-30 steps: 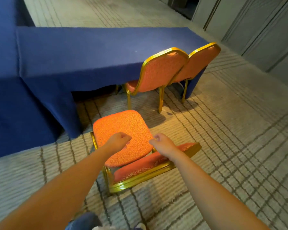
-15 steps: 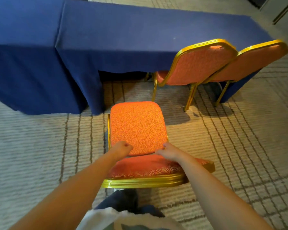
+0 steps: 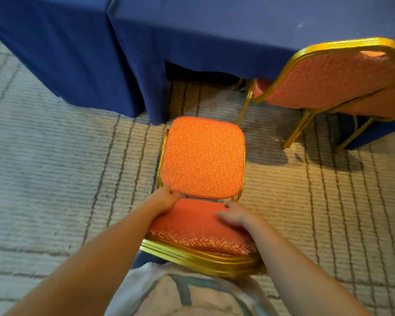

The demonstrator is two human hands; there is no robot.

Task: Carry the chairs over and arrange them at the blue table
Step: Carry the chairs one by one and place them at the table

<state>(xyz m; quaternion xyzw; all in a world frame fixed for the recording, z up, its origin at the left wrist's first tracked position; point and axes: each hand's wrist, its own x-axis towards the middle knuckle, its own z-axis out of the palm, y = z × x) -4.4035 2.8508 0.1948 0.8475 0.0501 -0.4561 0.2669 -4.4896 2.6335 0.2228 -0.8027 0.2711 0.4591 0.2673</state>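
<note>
An orange chair (image 3: pixel 203 156) with a gold frame stands on the carpet right below me, its seat facing the blue table (image 3: pixel 226 35). The seat's front edge lies just short of the tablecloth's hem. My left hand (image 3: pixel 165 199) grips the left side of the backrest, fingers tucked in at the gap behind the seat. On the right side of the padded backrest, my right hand (image 3: pixel 235 215) holds on with fingers curled over the front. Two matching chairs (image 3: pixel 328 80) are tucked in at the table to the right, the farther one (image 3: pixel 383 106) partly hidden.
A second blue-draped table (image 3: pixel 50 46) adjoins on the left, its cloth reaching the floor. Striped grey-beige carpet (image 3: pixel 55 179) spreads to the left and right of the chair. A dark gap (image 3: pixel 196 74) opens under the table ahead.
The chair has turned to face the table squarely and come closer to it and to my body. Both hands have stayed on the backrest throughout.
</note>
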